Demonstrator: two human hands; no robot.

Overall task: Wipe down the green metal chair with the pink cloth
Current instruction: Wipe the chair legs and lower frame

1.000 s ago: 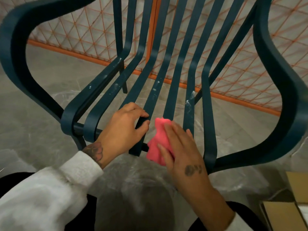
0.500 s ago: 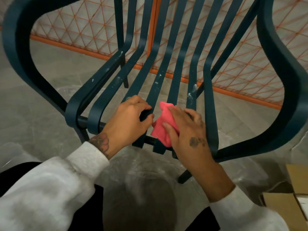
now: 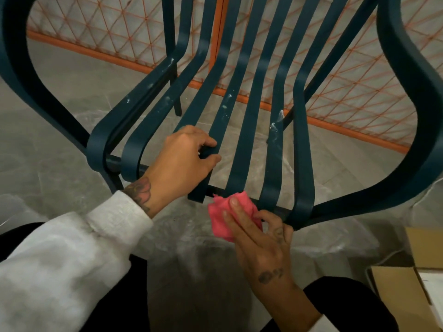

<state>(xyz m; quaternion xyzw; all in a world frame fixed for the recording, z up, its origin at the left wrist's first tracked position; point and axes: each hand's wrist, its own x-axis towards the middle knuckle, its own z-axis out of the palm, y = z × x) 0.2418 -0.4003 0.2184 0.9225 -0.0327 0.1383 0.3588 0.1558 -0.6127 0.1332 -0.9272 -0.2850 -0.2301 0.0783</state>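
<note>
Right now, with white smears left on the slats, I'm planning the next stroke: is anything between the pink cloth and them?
On one slat, yes: the left hand grips it below its smears, above the pink cloth held by the right hand. The smeared slat further right has nothing visible in the way.

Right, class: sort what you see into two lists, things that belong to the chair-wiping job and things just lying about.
Belongs to the job: green metal slatted chair; pink cloth; left hand, gripping a seat slat; right hand, holding the cloth at the seat's front edge.
Just lying about: brown cardboard box; orange wire-mesh fence behind the chair.
</note>
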